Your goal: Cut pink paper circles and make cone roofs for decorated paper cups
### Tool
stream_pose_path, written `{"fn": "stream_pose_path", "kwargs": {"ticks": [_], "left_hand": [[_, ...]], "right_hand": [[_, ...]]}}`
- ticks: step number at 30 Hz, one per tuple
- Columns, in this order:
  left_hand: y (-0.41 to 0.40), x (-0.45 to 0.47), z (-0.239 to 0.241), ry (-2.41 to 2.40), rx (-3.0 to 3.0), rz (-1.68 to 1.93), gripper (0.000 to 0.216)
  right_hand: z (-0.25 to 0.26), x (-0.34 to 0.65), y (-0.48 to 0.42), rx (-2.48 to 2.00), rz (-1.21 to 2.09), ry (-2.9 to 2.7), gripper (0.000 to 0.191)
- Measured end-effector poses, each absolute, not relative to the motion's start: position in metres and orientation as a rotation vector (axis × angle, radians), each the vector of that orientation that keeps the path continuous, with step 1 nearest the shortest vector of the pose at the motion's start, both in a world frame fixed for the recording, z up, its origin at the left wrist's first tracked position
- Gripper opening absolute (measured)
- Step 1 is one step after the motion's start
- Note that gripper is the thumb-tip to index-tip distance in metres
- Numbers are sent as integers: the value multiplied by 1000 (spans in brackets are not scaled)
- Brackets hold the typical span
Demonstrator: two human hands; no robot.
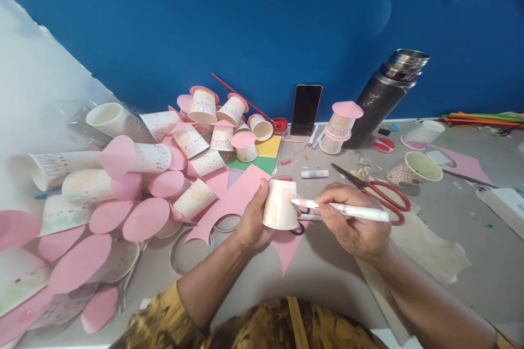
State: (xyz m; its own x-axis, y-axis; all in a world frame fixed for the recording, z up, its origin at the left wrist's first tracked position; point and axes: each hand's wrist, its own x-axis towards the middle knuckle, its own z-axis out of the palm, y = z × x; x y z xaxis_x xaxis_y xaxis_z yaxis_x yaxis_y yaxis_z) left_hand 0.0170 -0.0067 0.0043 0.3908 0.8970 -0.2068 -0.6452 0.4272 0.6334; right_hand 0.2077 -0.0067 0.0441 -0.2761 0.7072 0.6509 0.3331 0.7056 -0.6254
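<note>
1. The left hand [252, 219] is clasped round an upturned paper cup [280, 206], thumb on the near side and fingers curled behind!
2. The right hand [352, 224] pinches a white marker [347, 210], and its pinkish tip touches the cup's right wall.
3. So the cup sits between the two hands: gripped by the left, with the right just beside it.
4. Underneath lies a pink paper sheet [235, 196] on the grey table [470, 267].
5. Just behind the right hand are red-handled scissors [382, 195], with a glue stick [314, 174] a little beyond.
6. Off to the left is a big heap of decorated cups [164, 161], many capped with pink discs.
7. At the back, a phone [306, 109] leans on the blue wall [262, 22], with a dark flask [385, 95] near it.
</note>
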Motion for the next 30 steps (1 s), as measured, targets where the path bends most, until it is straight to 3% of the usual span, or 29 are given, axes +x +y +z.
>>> {"fn": "stream_pose_path", "kwargs": {"ticks": [13,17,21,30], "left_hand": [[-4,16,2,621,434,1087,53],[-4,18,4,705,417,1187,44],[-2,18,6,711,386,1295,35],[0,15,16,698,311,1267,39]], "right_hand": [[41,210,-5,-808,387,-1885,6],[40,210,-7,-786,334,-1888,19],[37,206,-4,-712,272,-1996,20],[23,204,5,-883,293,-2094,19]]}}
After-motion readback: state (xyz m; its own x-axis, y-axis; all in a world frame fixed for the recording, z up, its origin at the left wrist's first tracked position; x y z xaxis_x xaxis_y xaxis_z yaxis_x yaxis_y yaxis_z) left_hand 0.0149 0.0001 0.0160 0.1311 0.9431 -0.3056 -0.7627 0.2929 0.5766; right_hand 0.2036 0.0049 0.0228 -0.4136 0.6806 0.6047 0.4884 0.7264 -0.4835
